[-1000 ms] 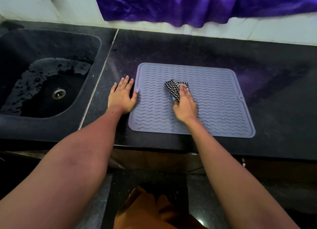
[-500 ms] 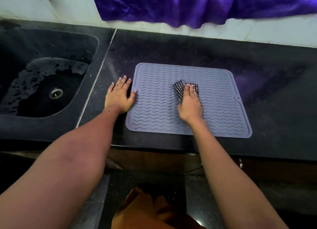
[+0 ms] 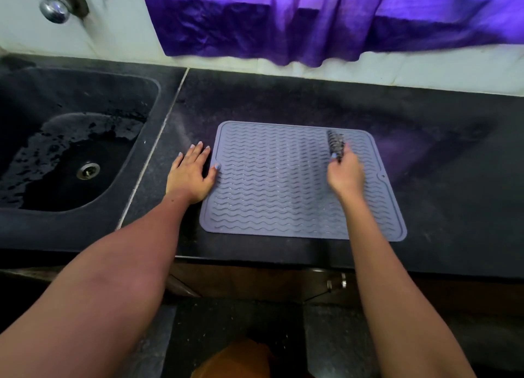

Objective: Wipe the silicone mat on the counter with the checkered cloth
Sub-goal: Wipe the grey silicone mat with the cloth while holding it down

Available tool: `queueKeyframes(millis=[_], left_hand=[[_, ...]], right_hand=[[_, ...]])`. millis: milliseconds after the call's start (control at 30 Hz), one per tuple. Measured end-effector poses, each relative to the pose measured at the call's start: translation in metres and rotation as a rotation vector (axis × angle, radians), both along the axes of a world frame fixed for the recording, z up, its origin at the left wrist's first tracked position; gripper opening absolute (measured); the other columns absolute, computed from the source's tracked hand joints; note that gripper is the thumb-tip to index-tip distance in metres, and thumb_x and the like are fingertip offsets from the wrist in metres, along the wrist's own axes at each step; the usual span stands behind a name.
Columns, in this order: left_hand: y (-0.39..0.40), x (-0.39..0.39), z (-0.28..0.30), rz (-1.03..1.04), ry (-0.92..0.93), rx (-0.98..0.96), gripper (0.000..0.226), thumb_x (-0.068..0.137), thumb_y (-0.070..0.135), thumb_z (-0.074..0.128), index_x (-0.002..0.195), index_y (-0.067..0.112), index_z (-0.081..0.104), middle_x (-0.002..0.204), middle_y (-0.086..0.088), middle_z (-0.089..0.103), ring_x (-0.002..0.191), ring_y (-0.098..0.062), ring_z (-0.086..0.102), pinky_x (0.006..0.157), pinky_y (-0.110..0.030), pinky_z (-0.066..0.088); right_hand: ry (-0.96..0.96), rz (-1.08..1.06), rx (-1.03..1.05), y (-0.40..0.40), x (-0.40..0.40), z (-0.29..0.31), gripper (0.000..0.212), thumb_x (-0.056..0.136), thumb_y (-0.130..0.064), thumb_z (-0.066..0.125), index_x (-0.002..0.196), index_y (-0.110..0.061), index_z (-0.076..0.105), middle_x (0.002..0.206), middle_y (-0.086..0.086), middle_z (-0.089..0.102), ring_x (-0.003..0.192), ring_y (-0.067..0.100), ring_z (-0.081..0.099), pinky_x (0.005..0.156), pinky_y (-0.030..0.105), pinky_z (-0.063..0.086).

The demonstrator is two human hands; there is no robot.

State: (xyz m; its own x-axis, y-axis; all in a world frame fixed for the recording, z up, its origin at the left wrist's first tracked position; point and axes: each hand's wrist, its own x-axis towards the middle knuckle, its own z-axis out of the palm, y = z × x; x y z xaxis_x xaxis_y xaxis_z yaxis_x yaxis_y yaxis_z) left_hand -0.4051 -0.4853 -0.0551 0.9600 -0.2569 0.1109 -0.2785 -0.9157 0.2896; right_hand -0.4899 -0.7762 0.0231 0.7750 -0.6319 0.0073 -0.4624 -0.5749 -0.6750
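Cloth, checkered and blurred, sits clamped in our right hand near the far right corner of the grey silicone mat, while our left hand lies spread flat on the black counter, thumb touching the mat's left edge.

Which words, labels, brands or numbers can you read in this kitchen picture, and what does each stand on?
None can be read: the silicone mat, checkered cloth, counter, sink and purple curtain carry no visible text.
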Motion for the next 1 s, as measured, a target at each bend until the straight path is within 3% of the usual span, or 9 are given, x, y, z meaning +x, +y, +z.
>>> queueKeyframes(millis=[133, 200, 333, 433, 500, 567, 667, 867, 1000], left_hand=[[-0.001, 0.000, 0.000, 0.011, 0.007, 0.010, 0.072, 0.087, 0.057, 0.017, 0.147, 0.018, 0.026, 0.157, 0.000, 0.018, 0.145, -0.012, 0.010, 0.119, -0.035, 0.004], [-0.001, 0.000, 0.000, 0.013, 0.004, 0.016, 0.072, 0.087, 0.057, 0.017, 0.147, 0.018, 0.025, 0.157, 0.000, 0.018, 0.145, -0.012, 0.010, 0.119, -0.035, 0.004], [0.000, 0.002, -0.003, 0.016, -0.007, 0.004, 0.079, 0.083, 0.062, 0.012, 0.147, 0.018, 0.028, 0.156, -0.001, 0.021, 0.145, -0.013, 0.013, 0.118, -0.035, 0.005], [0.000, 0.002, -0.004, 0.018, -0.018, -0.006, 0.083, 0.080, 0.065, 0.010, 0.146, 0.018, 0.030, 0.156, -0.001, 0.022, 0.145, -0.013, 0.014, 0.118, -0.036, 0.007], [0.000, 0.002, -0.004, 0.017, -0.020, -0.010, 0.084, 0.080, 0.066, 0.010, 0.146, 0.018, 0.030, 0.156, -0.001, 0.022, 0.145, -0.013, 0.014, 0.119, -0.036, 0.007], [0.000, 0.002, -0.003, 0.018, -0.016, -0.013, 0.083, 0.080, 0.066, 0.010, 0.146, 0.019, 0.030, 0.156, -0.001, 0.022, 0.145, -0.013, 0.014, 0.119, -0.036, 0.006], [0.000, 0.001, -0.003, 0.016, -0.017, -0.012, 0.083, 0.081, 0.066, 0.010, 0.146, 0.018, 0.029, 0.156, -0.001, 0.022, 0.145, -0.013, 0.014, 0.119, -0.036, 0.007], [0.000, 0.002, -0.004, 0.015, -0.021, -0.015, 0.083, 0.081, 0.066, 0.010, 0.146, 0.019, 0.030, 0.156, -0.001, 0.023, 0.145, -0.014, 0.015, 0.119, -0.037, 0.007], [0.000, 0.002, -0.004, 0.020, -0.032, -0.007, 0.083, 0.081, 0.066, 0.009, 0.146, 0.019, 0.030, 0.156, -0.001, 0.023, 0.145, -0.014, 0.015, 0.119, -0.036, 0.007]], right_hand=[[0.235, 0.249, -0.309, 0.015, -0.014, -0.033, 0.068, 0.092, -0.014, 0.047, 0.149, -0.002, 0.011, 0.155, 0.017, 0.018, 0.144, 0.030, 0.019, 0.119, 0.039, 0.017], [0.285, 0.301, -0.382, 0.016, -0.015, -0.045, 0.078, 0.092, -0.019, 0.047, 0.149, -0.004, -0.003, 0.158, 0.016, -0.001, 0.147, 0.026, 0.004, 0.121, 0.035, 0.006], [0.285, 0.371, -0.325, 0.005, -0.014, -0.045, 0.076, 0.094, -0.020, 0.045, 0.150, -0.008, -0.006, 0.159, 0.011, -0.008, 0.147, 0.022, -0.002, 0.121, 0.032, 0.002], [0.136, 0.336, -0.021, -0.002, -0.013, -0.035, 0.060, 0.099, -0.020, 0.038, 0.151, -0.014, 0.008, 0.159, 0.003, 0.007, 0.146, 0.018, 0.011, 0.120, 0.033, 0.012], [-0.039, 0.169, 0.373, -0.010, -0.011, -0.026, 0.049, 0.101, -0.018, 0.037, 0.148, -0.017, 0.026, 0.151, 0.003, 0.032, 0.132, 0.018, 0.037, 0.106, 0.035, 0.035], [-0.219, -0.032, 0.631, -0.021, -0.007, -0.014, 0.043, 0.101, -0.016, 0.036, 0.144, -0.014, 0.036, 0.144, 0.009, 0.043, 0.123, 0.020, 0.047, 0.100, 0.032, 0.042], [-0.175, -0.088, 0.382, -0.032, -0.009, -0.005, 0.048, 0.101, -0.019, 0.034, 0.148, -0.013, 0.026, 0.151, 0.006, 0.034, 0.137, 0.022, 0.035, 0.112, 0.034, 0.028], [0.288, 0.265, -0.284, -0.006, -0.026, -0.042, 0.073, 0.094, -0.015, 0.043, 0.150, -0.004, -0.002, 0.158, 0.017, -0.002, 0.147, 0.028, 0.003, 0.121, 0.036, 0.007], [0.256, 0.321, -0.240, -0.014, -0.025, -0.044, 0.070, 0.096, -0.016, 0.042, 0.150, -0.010, -0.002, 0.159, 0.010, -0.004, 0.147, 0.022, 0.002, 0.120, 0.033, 0.003]])
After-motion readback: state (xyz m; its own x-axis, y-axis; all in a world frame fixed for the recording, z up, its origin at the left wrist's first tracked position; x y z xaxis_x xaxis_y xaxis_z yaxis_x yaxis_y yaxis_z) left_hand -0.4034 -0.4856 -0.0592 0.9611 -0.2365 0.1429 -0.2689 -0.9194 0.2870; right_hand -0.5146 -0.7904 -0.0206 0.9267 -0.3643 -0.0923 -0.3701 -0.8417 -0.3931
